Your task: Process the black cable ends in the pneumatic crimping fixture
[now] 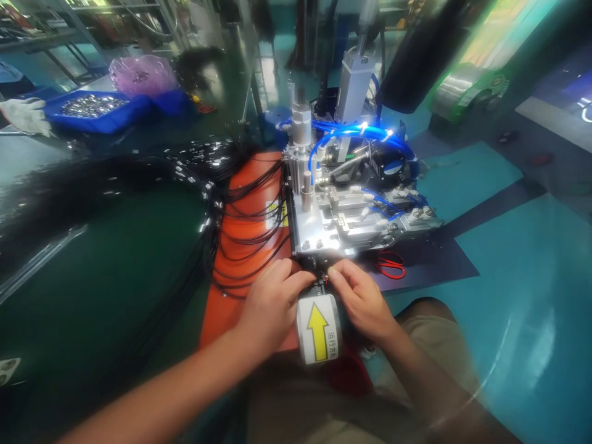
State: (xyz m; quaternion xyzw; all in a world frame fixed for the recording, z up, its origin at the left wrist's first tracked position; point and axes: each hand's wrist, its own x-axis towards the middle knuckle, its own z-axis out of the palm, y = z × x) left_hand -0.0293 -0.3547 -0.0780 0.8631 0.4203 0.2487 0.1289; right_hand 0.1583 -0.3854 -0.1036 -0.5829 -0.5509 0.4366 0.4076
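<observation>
Bare forearms (185,377) nearest, reaching to a small part (325,279) just past the arrow label (319,330). Left hand (274,297) and right hand (361,300) bent in from either side; cannot tell whether either grasps it. Machine (311,229) beyond, blue tubes (351,131) above. Leftward, black cables (254,187) over orange panel (222,314); rightward, red-handled scissors (391,274). Far left, blue tray (99,126), metal pieces (90,105) inside.

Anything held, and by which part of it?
Cannot be told: left hand and right hand have fingers at tiny parts just beyond the yellow-arrow label, too small to make out.
</observation>
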